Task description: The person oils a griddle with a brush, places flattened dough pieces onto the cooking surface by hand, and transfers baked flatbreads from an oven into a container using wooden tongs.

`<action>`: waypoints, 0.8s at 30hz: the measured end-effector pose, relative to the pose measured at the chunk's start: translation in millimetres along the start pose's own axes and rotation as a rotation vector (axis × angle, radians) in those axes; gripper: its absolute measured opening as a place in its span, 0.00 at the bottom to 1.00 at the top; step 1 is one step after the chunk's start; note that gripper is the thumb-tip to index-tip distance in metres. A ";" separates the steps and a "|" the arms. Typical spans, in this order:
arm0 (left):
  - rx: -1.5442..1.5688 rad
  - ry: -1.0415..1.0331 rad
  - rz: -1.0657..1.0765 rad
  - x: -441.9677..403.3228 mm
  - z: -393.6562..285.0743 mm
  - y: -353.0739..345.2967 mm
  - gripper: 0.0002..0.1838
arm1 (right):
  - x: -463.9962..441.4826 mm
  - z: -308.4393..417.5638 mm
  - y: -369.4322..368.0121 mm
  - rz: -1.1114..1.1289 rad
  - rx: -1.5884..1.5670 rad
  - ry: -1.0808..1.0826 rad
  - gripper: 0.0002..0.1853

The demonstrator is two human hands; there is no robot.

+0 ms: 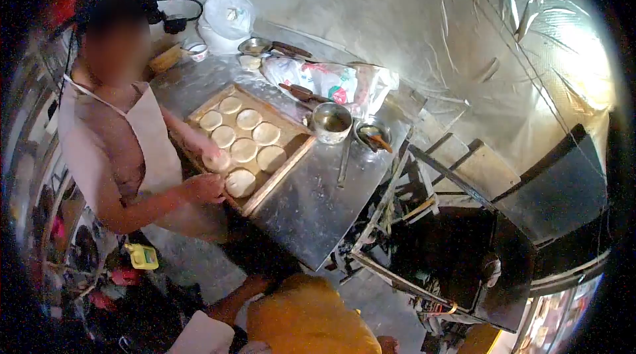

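My left hand (256, 284) is low in the view, beside the orange-yellow cloth (305, 317) over my body. Its forearm comes out of a pale sleeve (204, 333), and shadow hides the fingers. At the bottom edge shows a small patch that looks like part of my right hand (387, 344); its fingers cannot be made out. Neither hand visibly touches the metal table (298, 201). Across from me, a co-worker in an apron (156, 132) has both hands at flat dough rounds (244, 150) in a wooden tray (281, 178).
Behind the tray stand a metal pot (332, 122) and a bowl (372, 134) with a spoon. A printed plastic bag (331, 79) lies near the foil-covered wall. To the right is a dark open-topped metal box (444, 248). A yellow jug (142, 256) is at lower left.
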State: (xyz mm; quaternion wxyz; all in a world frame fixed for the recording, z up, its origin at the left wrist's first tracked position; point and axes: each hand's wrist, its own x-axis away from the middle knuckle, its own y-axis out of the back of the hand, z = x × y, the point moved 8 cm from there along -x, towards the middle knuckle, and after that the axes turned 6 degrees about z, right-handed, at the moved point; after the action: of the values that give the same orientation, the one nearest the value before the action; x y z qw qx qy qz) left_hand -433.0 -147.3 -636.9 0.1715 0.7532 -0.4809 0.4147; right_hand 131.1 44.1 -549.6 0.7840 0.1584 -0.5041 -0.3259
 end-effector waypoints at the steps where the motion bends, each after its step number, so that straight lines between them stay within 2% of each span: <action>1: 0.004 -0.002 -0.003 2.6 0.5 2.4 0.30 | -1.2 -2.1 0.1 0.000 0.005 0.003 0.25; 8: 0.184 -0.078 -0.083 21.8 -40.3 20.4 0.32 | -5.6 -12.8 -8.6 0.001 -0.005 0.019 0.27; 12: 0.407 -0.232 -0.242 36.9 -128.7 45.3 0.34 | -1.5 -17.2 -18.5 0.008 -0.017 0.026 0.27; 14: 0.463 -0.305 -0.392 47.4 -183.3 63.0 0.34 | -2.1 -23.5 -26.3 0.015 -0.008 0.042 0.28; 15: 0.458 -0.296 -0.390 42.0 -203.1 70.9 0.34 | -1.9 -26.9 -31.5 0.016 -0.005 0.056 0.28; 16: 0.444 -0.383 -0.434 39.9 -227.3 83.5 0.32 | -0.3 -32.9 -37.8 0.018 0.011 0.080 0.28; 17: 0.428 -0.468 -0.473 37.4 -246.3 95.0 0.31 | -0.1 -43.1 -48.5 0.020 0.035 0.123 0.29; 18: 0.415 -0.454 -0.460 30.7 -256.8 102.0 0.31 | -0.7 -57.4 -63.9 0.015 0.101 0.217 0.29; 20: 0.263 -0.357 -0.593 24.6 -265.0 127.6 0.27 | -2.6 -97.1 -110.1 -0.043 0.461 0.537 0.29; 21: 0.273 -0.411 -0.513 4.2 -255.9 146.4 0.26 | -6.5 -153.6 -154.1 -0.151 0.680 0.720 0.29; 22: 0.286 -0.465 -0.432 -19.4 -244.5 160.1 0.25 | 4.3 -106.0 -128.5 -0.070 0.705 0.618 0.23; 23: 0.289 -0.486 -0.548 -21.8 -242.8 165.4 0.21 | 16.5 -61.6 -103.4 0.011 0.736 0.514 0.16; 24: 0.274 -0.475 -0.529 -17.9 -242.3 163.3 0.21 | 39.3 17.4 -63.2 0.089 0.771 0.411 0.10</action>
State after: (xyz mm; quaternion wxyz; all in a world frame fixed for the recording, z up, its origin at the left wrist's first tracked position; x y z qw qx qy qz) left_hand -689.5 -55.8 -529.3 0.0541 0.9424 -0.2361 0.2306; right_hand 104.3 -27.4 -551.3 0.7649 0.4791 -0.4286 -0.0416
